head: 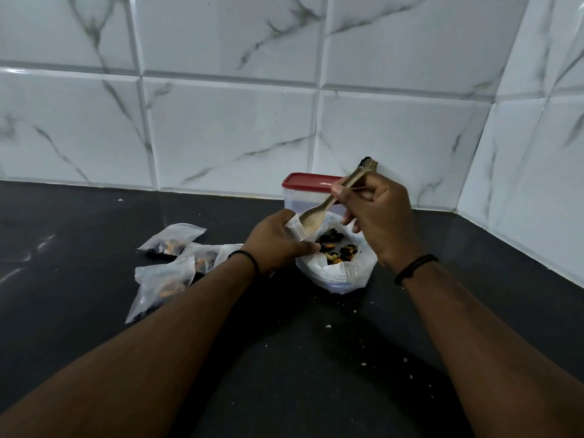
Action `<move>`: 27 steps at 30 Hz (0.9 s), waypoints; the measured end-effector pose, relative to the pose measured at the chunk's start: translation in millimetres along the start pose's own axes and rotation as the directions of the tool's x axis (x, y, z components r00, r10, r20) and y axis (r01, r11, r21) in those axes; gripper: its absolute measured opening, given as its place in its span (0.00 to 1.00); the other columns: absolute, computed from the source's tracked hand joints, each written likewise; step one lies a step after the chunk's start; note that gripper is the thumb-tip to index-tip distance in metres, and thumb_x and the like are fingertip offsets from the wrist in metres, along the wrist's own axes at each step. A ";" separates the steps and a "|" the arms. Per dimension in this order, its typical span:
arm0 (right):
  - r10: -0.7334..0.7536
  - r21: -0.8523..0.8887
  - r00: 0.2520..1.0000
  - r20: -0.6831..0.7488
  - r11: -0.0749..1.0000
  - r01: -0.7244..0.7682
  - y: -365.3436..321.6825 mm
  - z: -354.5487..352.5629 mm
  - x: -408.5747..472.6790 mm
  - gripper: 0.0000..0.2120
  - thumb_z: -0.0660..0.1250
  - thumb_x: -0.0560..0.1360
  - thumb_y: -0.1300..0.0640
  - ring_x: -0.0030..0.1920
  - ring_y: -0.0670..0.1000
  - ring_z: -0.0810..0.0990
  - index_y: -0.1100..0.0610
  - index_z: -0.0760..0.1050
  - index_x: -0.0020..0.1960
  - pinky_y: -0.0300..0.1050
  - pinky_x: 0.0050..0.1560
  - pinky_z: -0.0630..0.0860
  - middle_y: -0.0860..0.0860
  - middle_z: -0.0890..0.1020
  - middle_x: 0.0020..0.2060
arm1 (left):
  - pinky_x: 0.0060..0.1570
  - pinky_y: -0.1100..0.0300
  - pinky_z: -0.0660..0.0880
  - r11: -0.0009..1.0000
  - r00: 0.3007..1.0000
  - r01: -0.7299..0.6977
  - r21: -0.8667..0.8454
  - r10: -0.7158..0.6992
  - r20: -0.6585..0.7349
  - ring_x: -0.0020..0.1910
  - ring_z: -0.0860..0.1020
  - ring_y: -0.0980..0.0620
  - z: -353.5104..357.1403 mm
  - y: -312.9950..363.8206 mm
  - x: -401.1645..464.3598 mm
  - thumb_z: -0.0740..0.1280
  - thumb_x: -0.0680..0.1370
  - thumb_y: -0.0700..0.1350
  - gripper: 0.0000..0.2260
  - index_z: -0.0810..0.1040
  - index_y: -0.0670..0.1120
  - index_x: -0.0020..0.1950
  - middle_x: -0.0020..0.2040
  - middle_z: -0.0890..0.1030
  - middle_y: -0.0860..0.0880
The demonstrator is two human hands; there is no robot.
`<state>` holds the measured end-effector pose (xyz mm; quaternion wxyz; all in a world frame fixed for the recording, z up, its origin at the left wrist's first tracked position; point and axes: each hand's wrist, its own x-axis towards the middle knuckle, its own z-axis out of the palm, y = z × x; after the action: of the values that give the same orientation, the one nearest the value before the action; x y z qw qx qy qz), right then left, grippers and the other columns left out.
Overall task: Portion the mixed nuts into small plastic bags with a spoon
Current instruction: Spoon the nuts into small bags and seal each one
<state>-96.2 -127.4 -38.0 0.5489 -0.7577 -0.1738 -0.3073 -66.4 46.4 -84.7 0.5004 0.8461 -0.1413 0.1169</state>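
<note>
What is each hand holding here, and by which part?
Right hand: wooden spoon, gripped around mid-handle. Left hand: fingers pinch a small plastic bag at its open edge.

A dark, matte countertop fills the lower field, with small white crumbs scattered over it. Glossy white tiles with grey marble veining cover the back wall, set in bevelled rows. A 2nd tiled wall meets it at the right, forming a corner. Soft reflections show on the tile faces.
</note>
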 end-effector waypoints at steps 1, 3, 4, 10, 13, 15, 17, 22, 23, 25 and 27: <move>0.087 0.049 0.993 -0.074 0.995 -0.084 5.1 -2.9 2.4 0.05 0.72 0.76 0.57 0.26 0.48 0.78 0.60 0.81 0.47 0.39 0.26 0.73 0.51 0.83 0.32 | 0.56 0.50 0.77 1.000 1.000 0.003 0.009 -0.003 -0.001 0.52 0.80 0.50 0.1 0.1 -0.3 0.79 0.66 0.48 0.22 0.78 0.48 0.57 0.51 0.83 0.50; 0.279 0.195 0.943 -0.180 0.950 -0.244 16.7 -8.7 7.6 0.07 0.71 0.76 0.58 0.24 0.49 0.76 0.62 0.80 0.45 0.40 0.25 0.72 0.54 0.81 0.31 | 0.55 0.50 0.77 1.000 1.000 -0.007 0.030 0.008 -0.008 0.51 0.80 0.50 0.7 -0.4 -0.7 0.79 0.66 0.48 0.21 0.78 0.48 0.56 0.51 0.83 0.49; 0.349 0.235 0.913 -0.211 0.925 -0.299 23.1 -11.5 9.3 0.07 0.70 0.76 0.59 0.24 0.48 0.76 0.62 0.80 0.43 0.40 0.24 0.71 0.56 0.81 0.32 | 0.55 0.50 0.77 0.999 1.000 -0.017 0.037 0.017 -0.012 0.50 0.80 0.50 0.6 -0.4 -0.8 0.79 0.66 0.48 0.20 0.79 0.48 0.55 0.50 0.83 0.49; 0.451 0.081 0.849 -0.276 0.891 -0.447 62.6 -22.6 9.5 0.08 0.69 0.76 0.61 0.25 0.48 0.79 0.57 0.77 0.38 0.39 0.23 0.71 0.58 0.83 0.35 | 0.54 0.53 0.77 0.998 1.000 -0.020 0.062 0.019 0.008 0.49 0.80 0.51 -0.2 0.3 -1.3 0.79 0.67 0.48 0.20 0.79 0.47 0.55 0.49 0.83 0.49; 0.432 -0.046 0.871 -0.233 0.890 -0.454 70.4 -19.4 9.2 0.04 0.70 0.74 0.60 0.28 0.50 0.83 0.59 0.79 0.41 0.41 0.26 0.73 0.56 0.85 0.36 | 0.53 0.54 0.77 0.998 1.000 -0.024 0.063 0.023 0.015 0.49 0.80 0.51 -0.3 1.7 -2.4 0.78 0.67 0.47 0.19 0.78 0.48 0.56 0.50 0.82 0.49; 0.403 -0.124 0.896 -0.188 0.895 -0.429 69.7 -15.7 9.5 0.04 0.70 0.73 0.59 0.28 0.51 0.83 0.59 0.80 0.41 0.42 0.30 0.75 0.54 0.85 0.35 | 0.52 0.55 0.77 0.997 1.000 -0.027 0.066 0.026 0.014 0.49 0.80 0.52 -0.5 2.4 -2.4 0.78 0.67 0.47 0.19 0.78 0.48 0.55 0.50 0.82 0.50; 0.413 -0.137 0.902 -0.128 0.893 -0.429 67.4 -11.2 9.5 0.05 0.71 0.73 0.58 0.27 0.51 0.82 0.60 0.81 0.41 0.44 0.33 0.77 0.52 0.86 0.34 | 0.52 0.56 0.76 0.998 1.000 -0.022 0.067 0.021 0.020 0.49 0.80 0.52 -0.7 2.5 -2.6 0.78 0.68 0.47 0.19 0.78 0.48 0.56 0.50 0.82 0.50; 0.560 0.094 0.820 -0.118 0.829 -0.552 63.2 -6.5 11.6 0.05 0.69 0.74 0.64 0.23 0.45 0.78 0.67 0.79 0.44 0.35 0.23 0.70 0.60 0.85 0.39 | 0.53 0.54 0.77 0.998 1.000 -0.026 0.059 0.025 0.015 0.50 0.80 0.51 -0.7 0.6 -1.8 0.78 0.67 0.47 0.19 0.78 0.47 0.55 0.50 0.82 0.50; 0.592 0.154 0.796 -0.125 0.804 -0.574 61.5 -8.2 12.0 0.04 0.68 0.75 0.65 0.20 0.43 0.76 0.67 0.78 0.45 0.33 0.20 0.67 0.61 0.84 0.39 | 0.54 0.53 0.77 0.998 1.000 -0.027 0.055 0.027 0.016 0.49 0.80 0.51 -0.7 0.5 -1.7 0.78 0.67 0.47 0.18 0.78 0.48 0.54 0.49 0.82 0.50; 0.643 0.223 0.753 -0.139 0.762 -0.609 58.0 -13.1 13.0 0.04 0.67 0.76 0.65 0.17 0.41 0.72 0.66 0.78 0.47 0.31 0.17 0.62 0.61 0.83 0.38 | 0.54 0.53 0.77 0.999 1.000 -0.025 0.047 0.025 0.017 0.49 0.80 0.51 -0.7 0.5 -1.8 0.79 0.67 0.47 0.18 0.78 0.49 0.54 0.49 0.82 0.50; 0.674 0.263 0.725 -0.142 0.732 -0.628 53.4 -17.9 13.7 0.05 0.67 0.76 0.64 0.16 0.41 0.70 0.64 0.76 0.42 0.31 0.16 0.60 0.59 0.82 0.35 | 0.54 0.53 0.77 0.999 1.000 -0.023 0.041 0.022 0.011 0.49 0.80 0.51 -0.7 0.0 -1.9 0.79 0.67 0.46 0.18 0.78 0.50 0.54 0.49 0.82 0.50</move>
<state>-58.8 -163.2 -64.0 0.7099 -0.6716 0.1392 -0.1600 -68.2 47.3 -85.1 0.4807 0.8553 -0.1511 0.1210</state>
